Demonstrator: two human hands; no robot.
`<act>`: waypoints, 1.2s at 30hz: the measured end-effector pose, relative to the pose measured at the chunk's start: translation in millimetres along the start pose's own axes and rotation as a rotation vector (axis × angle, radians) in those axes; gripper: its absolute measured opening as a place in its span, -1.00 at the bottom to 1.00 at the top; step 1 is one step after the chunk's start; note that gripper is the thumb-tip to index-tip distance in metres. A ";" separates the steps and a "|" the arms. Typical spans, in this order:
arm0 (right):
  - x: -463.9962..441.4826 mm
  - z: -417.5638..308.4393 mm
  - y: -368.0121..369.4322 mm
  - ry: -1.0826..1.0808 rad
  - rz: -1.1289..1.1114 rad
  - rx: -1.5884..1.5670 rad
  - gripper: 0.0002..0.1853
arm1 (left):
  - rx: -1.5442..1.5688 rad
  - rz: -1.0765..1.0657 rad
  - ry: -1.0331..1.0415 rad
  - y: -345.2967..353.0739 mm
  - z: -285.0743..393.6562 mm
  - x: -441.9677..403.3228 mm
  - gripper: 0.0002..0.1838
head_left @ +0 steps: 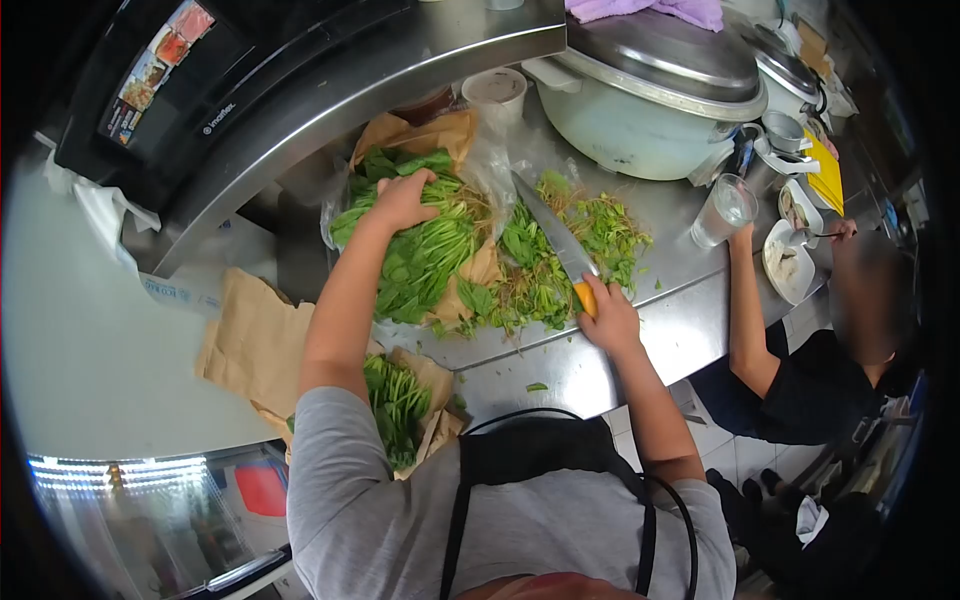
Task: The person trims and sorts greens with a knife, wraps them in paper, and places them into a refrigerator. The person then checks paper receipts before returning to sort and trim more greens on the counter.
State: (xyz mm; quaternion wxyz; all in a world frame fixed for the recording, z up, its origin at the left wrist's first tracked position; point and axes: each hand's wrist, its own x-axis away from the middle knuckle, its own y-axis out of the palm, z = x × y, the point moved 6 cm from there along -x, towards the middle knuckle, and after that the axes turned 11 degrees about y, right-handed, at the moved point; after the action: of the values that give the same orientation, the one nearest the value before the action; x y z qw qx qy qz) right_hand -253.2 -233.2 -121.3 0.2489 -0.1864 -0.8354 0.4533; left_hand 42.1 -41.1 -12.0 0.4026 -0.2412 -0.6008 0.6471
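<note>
My left hand (405, 200) rests on top of a big heap of leafy greens (420, 270), thumb and fingers apart. That heap lies on brown paper and clear plastic. In my right hand (612, 318) is the yellow handle of a large kitchen knife (553, 232). Its blade points up and away to the left, lying over a pile of root ends and trimmed stems (610, 235). Nearer my body, more greens (398, 400) sit in an open brown paper wrap (435, 385).
A large lidded pot (640, 120) stands at the back, with a white tub (495, 92) beside it. At right, a co-worker's hand is by a glass (722, 210) near white dishes (790, 262). A steel shelf edge (350, 110) overhangs the back left. Brown paper (260, 340) lies left.
</note>
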 end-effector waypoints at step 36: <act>167.1 266.8 490.5 0.613 -1.003 0.481 -0.40 | -0.002 0.386 -0.004 40.2 -64.3 4.5 -0.55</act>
State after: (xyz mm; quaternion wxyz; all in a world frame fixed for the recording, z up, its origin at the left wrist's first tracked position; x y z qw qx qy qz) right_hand -501.9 -65.9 -621.2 0.6937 0.1674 -0.5867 0.3828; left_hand 81.4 1.9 -60.7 0.2697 -0.3512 -0.5447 0.7122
